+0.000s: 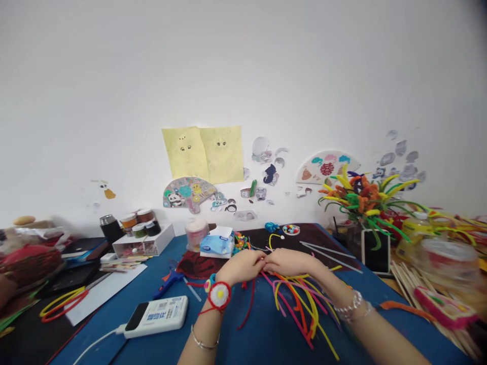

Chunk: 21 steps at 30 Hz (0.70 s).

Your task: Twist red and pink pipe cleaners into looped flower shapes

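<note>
My left hand (241,266) and my right hand (287,261) meet over the blue tabletop, fingertips pinched together. Whatever sits between the fingers is too small and covered to make out. Beneath my right hand and forearm spreads a loose bunch of pipe cleaners (315,317) in yellow, pink and orange. A red pipe cleaner (251,304) lies below the fingers. Just beyond the hands a yellow pipe cleaner (271,240) curves up near a small white ball (282,237). A flower bracelet (219,295) is on my left wrist.
A tissue pack (216,245) stands behind my left hand. On the left lie a blue glue gun (167,284) and a white power bank (158,317) with a cable. Clear glue sticks (331,256) lie at the back right. A pipe-cleaner bouquet (361,195) stands at the right.
</note>
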Motion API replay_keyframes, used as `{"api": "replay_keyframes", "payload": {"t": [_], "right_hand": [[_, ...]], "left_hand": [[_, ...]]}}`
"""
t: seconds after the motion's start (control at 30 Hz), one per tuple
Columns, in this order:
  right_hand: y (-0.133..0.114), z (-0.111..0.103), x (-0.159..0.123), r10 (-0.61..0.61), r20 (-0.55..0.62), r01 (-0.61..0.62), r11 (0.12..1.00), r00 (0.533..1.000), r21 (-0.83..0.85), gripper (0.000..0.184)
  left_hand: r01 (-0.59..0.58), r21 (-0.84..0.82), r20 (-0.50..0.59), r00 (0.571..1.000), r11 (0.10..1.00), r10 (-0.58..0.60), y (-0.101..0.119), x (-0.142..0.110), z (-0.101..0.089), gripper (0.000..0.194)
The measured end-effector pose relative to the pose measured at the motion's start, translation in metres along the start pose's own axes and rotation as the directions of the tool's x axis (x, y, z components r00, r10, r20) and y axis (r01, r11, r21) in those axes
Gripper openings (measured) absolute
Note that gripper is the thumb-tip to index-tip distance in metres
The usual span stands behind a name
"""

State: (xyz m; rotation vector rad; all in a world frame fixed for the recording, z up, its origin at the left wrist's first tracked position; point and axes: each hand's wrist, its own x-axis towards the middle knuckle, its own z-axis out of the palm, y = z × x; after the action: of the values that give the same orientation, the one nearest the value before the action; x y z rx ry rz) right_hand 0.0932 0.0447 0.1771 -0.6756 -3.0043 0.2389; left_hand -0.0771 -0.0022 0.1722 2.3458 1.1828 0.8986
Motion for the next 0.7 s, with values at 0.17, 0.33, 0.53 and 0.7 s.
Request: {"api": "replay_keyframes", "payload": {"t": [0.17,0.33,0.53,0.7], "right_hand": [[0.004,-0.022,-0.002,0.033,0.16,-0.021,0.997,0.987,-0.076,0.027],[0.005,-0.034,-0.026,0.043,0.116,-0.046,0.999,0.992,0.023,0.034],[-0.017,-0.035,-0.039,-0.007,0.078,-0.006,0.986,0.997,0.167,0.032],[-0.019,-0.055,-0.045,0.135,0.155,-0.187,0.9,0.979,0.394,0.035]], "left_hand": [[0.208,-0.172,0.329,0.933,0.963,-0.143,-0.017,0.0,0.005,0.023],[0.172,-0.224,0.279,0.954,0.959,-0.106,-0.011,-0.008,-0.014,0.032],[0.213,-0.322,0.519,0.855,0.923,-0.016,0.008,-0.02,-0.036,0.036],[0.019,-0.231,0.136,0.991,0.973,0.013,0.028,-0.023,-0.027,0.032]]}}
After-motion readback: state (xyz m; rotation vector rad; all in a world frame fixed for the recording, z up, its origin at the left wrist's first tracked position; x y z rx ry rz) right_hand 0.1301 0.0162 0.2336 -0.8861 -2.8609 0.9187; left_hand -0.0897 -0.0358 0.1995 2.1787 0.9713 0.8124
